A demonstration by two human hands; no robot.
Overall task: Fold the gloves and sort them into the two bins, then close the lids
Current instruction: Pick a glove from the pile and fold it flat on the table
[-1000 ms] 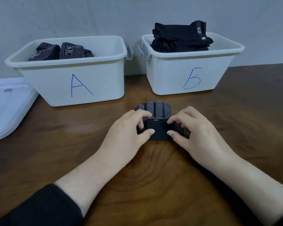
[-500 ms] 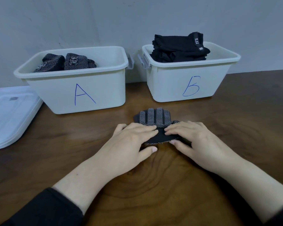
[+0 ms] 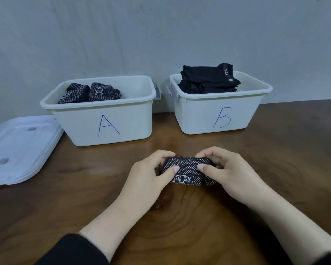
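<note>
A black glove with white dots (image 3: 186, 170) lies folded into a short bundle on the wooden table, a white logo on its near face. My left hand (image 3: 151, 175) grips its left end, thumb on top. My right hand (image 3: 224, 169) pinches its right end the same way. Behind stand two open white bins. Bin A (image 3: 111, 123) on the left holds two folded dotted gloves (image 3: 90, 92). Bin B (image 3: 218, 113) on the right holds a stack of plain black gloves (image 3: 208, 79) rising above its rim.
A white lid (image 3: 19, 148) lies flat on the table left of bin A, partly cut off by the frame edge. A grey wall stands close behind the bins. Bare wooden table (image 3: 161, 217) stretches between me and the glove.
The glove's fingers, spread flat toward the bins before, are now folded over into a compact bundle. Both hands went from pressing flat on it to gripping its ends.
</note>
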